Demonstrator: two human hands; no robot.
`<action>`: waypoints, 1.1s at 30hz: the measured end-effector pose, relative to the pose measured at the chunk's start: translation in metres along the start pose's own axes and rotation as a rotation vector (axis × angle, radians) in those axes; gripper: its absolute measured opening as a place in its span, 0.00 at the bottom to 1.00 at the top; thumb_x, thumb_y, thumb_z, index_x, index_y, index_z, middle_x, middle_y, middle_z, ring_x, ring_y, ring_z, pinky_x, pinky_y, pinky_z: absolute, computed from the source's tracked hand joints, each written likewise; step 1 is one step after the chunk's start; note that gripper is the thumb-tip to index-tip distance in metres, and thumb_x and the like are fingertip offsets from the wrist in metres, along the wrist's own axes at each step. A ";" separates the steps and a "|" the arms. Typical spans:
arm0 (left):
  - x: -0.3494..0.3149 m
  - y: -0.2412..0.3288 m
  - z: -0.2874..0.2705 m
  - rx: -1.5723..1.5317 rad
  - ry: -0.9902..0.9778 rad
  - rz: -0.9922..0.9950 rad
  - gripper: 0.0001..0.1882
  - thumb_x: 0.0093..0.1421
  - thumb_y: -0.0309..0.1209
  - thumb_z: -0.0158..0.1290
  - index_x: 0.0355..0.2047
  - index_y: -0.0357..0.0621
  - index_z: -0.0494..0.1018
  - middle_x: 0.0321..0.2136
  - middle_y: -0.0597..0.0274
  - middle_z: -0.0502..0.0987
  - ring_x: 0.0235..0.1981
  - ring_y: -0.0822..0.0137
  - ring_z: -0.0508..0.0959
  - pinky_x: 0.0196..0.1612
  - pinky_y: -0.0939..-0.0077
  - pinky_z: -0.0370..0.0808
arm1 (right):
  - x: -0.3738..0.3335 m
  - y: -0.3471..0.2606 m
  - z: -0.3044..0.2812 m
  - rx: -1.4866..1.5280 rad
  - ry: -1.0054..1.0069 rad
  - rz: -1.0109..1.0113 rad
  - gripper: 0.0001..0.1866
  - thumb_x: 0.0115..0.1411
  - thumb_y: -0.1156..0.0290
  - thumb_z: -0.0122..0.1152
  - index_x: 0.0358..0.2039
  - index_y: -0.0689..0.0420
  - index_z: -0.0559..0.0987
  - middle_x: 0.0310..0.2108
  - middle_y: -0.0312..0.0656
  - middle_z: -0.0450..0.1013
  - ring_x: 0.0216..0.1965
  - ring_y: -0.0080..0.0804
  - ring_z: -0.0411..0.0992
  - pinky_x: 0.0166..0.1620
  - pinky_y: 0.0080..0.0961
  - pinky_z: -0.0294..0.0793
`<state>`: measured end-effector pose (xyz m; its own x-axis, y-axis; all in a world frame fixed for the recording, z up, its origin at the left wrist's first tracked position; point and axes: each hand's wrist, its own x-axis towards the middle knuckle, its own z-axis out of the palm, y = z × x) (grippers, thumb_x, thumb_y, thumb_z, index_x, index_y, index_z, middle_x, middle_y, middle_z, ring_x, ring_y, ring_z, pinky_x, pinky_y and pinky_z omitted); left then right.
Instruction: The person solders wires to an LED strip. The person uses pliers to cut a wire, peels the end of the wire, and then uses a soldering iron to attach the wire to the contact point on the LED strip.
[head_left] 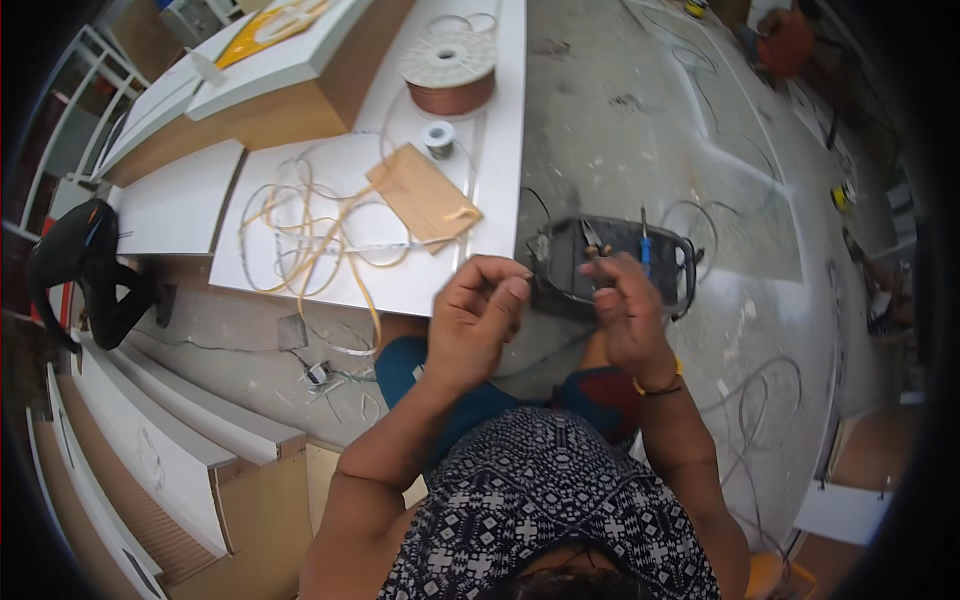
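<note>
My left hand is closed, thumb pressed to the forefinger. Anything in that pinch is too small to make out. My right hand is also closed, its fingers curled near a dark bit that I cannot identify. Both hands are raised in front of my knees, apart from each other. Just beyond them stands a black case. Pliers and a blue-handled tool lie on its top, partly behind my right hand.
On the white board at left lie a tangle of LED strip, a wooden piece, a small wire spool and a large cable reel. A black chair stands far left. Loose cables cross the floor. Another person is far right.
</note>
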<state>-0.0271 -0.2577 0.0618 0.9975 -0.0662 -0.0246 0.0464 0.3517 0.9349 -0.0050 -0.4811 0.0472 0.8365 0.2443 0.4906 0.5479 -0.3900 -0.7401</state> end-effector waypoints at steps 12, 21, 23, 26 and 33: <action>-0.019 -0.003 0.012 -0.086 -0.035 0.134 0.07 0.74 0.26 0.55 0.49 0.37 0.74 0.30 0.70 0.77 0.25 0.85 0.69 0.26 0.87 0.66 | 0.008 -0.038 0.018 -0.028 -0.148 -0.217 0.23 0.74 0.54 0.56 0.47 0.65 0.78 0.31 0.49 0.70 0.27 0.45 0.72 0.30 0.37 0.72; -0.023 0.003 0.012 -0.063 -0.054 0.187 0.06 0.73 0.23 0.54 0.48 0.36 0.74 0.38 0.66 0.79 0.36 0.83 0.75 0.39 0.87 0.72 | 0.013 -0.042 0.022 0.015 -0.172 -0.211 0.24 0.75 0.53 0.54 0.47 0.67 0.78 0.29 0.48 0.69 0.25 0.44 0.70 0.28 0.36 0.71; -0.021 0.004 0.013 -0.037 -0.059 0.227 0.05 0.72 0.21 0.55 0.47 0.36 0.75 0.40 0.66 0.79 0.39 0.82 0.76 0.43 0.85 0.73 | 0.015 -0.043 0.022 0.020 -0.165 -0.215 0.24 0.75 0.53 0.54 0.47 0.67 0.78 0.30 0.49 0.69 0.25 0.44 0.70 0.28 0.36 0.71; -0.022 0.003 0.012 -0.061 -0.049 0.189 0.05 0.72 0.21 0.56 0.46 0.36 0.75 0.41 0.67 0.79 0.38 0.83 0.76 0.41 0.86 0.73 | 0.015 -0.043 0.022 0.022 -0.178 -0.203 0.25 0.75 0.54 0.55 0.48 0.68 0.78 0.30 0.50 0.69 0.25 0.44 0.70 0.27 0.36 0.70; -0.020 0.004 0.014 -0.024 -0.034 0.198 0.04 0.72 0.21 0.56 0.45 0.36 0.75 0.37 0.69 0.77 0.36 0.84 0.74 0.40 0.87 0.73 | 0.017 -0.042 0.022 0.022 -0.176 -0.212 0.24 0.75 0.55 0.54 0.50 0.68 0.78 0.30 0.50 0.69 0.27 0.45 0.70 0.28 0.36 0.71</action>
<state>-0.0475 -0.2684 0.0707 0.9850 -0.0246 0.1710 -0.1487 0.3831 0.9116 -0.0137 -0.4416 0.0762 0.6912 0.4698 0.5491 0.7093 -0.2951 -0.6402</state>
